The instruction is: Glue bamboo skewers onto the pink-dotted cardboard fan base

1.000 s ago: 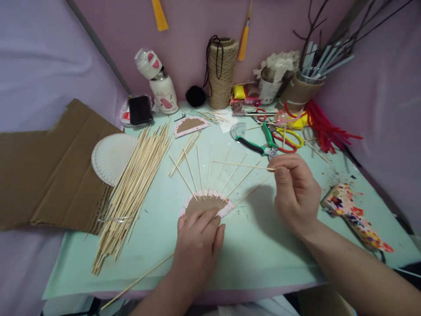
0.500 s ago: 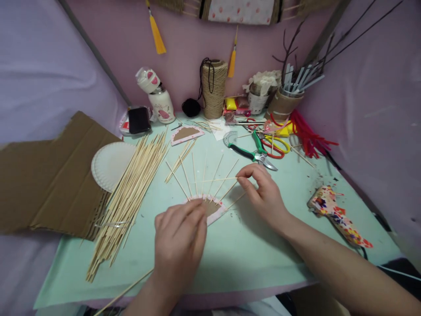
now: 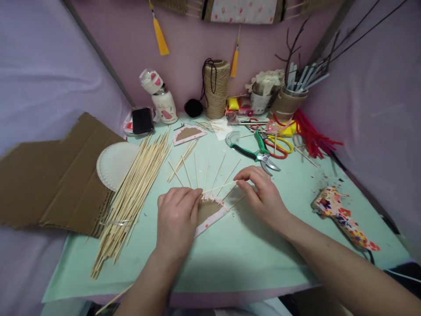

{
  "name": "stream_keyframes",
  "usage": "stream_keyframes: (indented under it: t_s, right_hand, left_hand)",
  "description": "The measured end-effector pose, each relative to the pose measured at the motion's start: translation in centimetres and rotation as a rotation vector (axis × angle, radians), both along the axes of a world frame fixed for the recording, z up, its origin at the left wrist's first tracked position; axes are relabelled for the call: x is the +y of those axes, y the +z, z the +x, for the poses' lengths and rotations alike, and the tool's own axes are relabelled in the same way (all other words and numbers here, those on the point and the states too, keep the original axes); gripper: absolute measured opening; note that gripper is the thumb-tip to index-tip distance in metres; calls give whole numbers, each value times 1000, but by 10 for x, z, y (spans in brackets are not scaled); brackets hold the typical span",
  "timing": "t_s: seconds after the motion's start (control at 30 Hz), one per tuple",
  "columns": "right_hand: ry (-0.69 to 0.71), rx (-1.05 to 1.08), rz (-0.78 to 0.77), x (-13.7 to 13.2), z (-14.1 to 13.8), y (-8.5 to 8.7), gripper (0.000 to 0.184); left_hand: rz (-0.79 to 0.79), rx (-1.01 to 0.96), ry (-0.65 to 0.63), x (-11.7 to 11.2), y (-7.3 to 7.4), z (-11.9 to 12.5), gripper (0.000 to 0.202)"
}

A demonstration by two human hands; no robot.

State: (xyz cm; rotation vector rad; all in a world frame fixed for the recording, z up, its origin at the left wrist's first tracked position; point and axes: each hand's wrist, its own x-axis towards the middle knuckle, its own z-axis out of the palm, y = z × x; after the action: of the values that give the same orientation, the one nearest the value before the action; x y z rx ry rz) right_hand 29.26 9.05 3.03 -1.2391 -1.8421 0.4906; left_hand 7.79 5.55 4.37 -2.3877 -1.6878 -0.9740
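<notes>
A half-round cardboard piece with a pink-and-white edge (image 3: 212, 213) lies on the pale green table (image 3: 250, 259), with several thin bamboo skewers (image 3: 206, 169) fanning out from it. My left hand (image 3: 176, 217) rests on the left part of the piece, fingers together and pressing down on it. My right hand (image 3: 261, 195) pinches the end of one skewer (image 3: 219, 188) that lies across the fan, its other end near my left fingertips.
A big bundle of skewers (image 3: 134, 188) lies left, beside a paper plate (image 3: 115, 163) and brown cardboard (image 3: 49, 184). Green-handled pruners (image 3: 256, 153), scissors (image 3: 279, 147), a twine spool (image 3: 216, 90), a mug (image 3: 164, 105) and a glue gun (image 3: 342, 219) stand around.
My right hand has brought the skewer down and left, from above the fan to lying across it. My left hand shifted left along the cardboard piece, which now lies tilted.
</notes>
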Motion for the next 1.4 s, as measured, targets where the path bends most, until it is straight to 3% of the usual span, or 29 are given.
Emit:
stream_keyframes:
  t_s: [0.23, 0.43, 0.57, 0.87, 1.4]
  right_hand:
    - [-157, 24, -54, 16, 14, -1, 23]
    - [-297, -83, -79, 36, 24, -15, 28]
    - [-361, -148, -122, 47, 26, -19, 29]
    - [-326, -344, -251, 67, 21, -5, 39]
    - [-324, -471, -273, 79, 13, -17, 37]
  left_hand:
    - [65, -297, -23, -7, -4, -6, 12]
    - [-172, -64, -256, -16, -5, 4, 19]
    - [-156, 8, -347, -25, -9, 10, 22]
    - [-147, 99, -338, -29, -18, 5, 20]
    - [-294, 235, -375, -36, -27, 0, 25]
